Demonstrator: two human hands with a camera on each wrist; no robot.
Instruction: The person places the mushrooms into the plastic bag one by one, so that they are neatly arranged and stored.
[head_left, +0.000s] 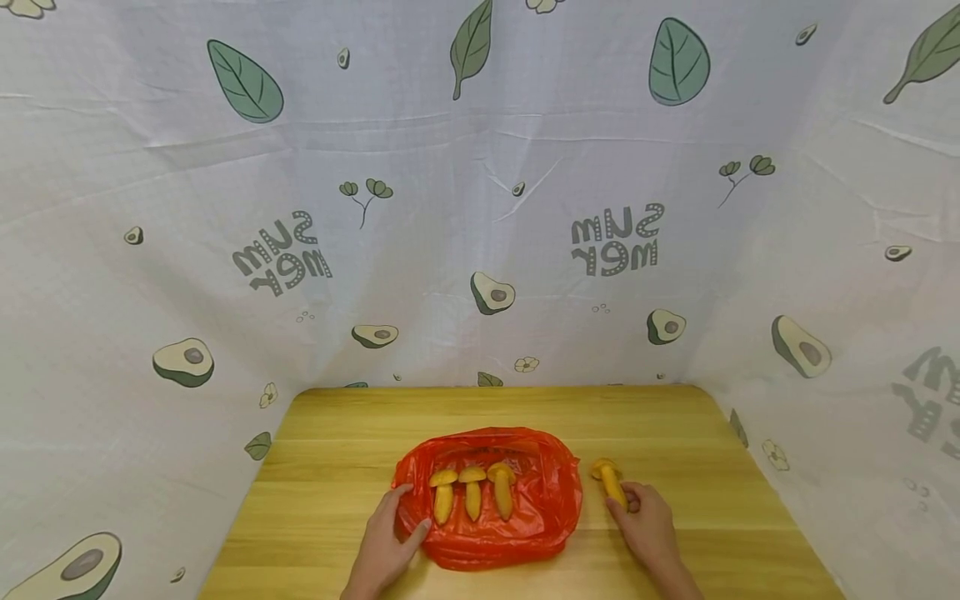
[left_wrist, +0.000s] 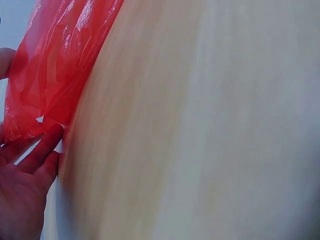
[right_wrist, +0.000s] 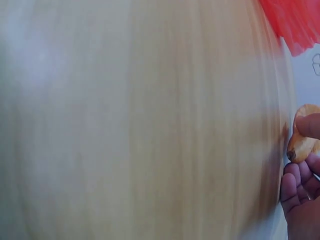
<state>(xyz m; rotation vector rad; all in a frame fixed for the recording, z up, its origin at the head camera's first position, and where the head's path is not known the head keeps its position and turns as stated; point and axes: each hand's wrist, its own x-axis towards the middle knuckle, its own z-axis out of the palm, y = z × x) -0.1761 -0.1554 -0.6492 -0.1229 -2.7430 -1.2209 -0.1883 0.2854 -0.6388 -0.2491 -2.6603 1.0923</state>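
Observation:
A red plastic bag point(head_left: 525, 546) lies spread wide on the table, its mouth facing up. Inside, three yellow mushrooms stand side by side: the left mushroom point(head_left: 443, 504), the middle mushroom point(head_left: 472, 500) and the right mushroom point(head_left: 502, 500). My left hand point(head_left: 386, 546) touches the bag's left side, thumb and fingers spread apart along the rim; the left wrist view has its fingers point(left_wrist: 47, 145) against the red plastic. Right of the bag, my right hand point(head_left: 647, 521) pinches a fourth mushroom point(head_left: 611, 483) by its stem, cap pointing away from me.
The wooden table point(head_left: 337, 450) reaches back to a white cloth point(head_left: 465, 225) printed with leaves and avocados. That cloth also hangs along the left and right sides.

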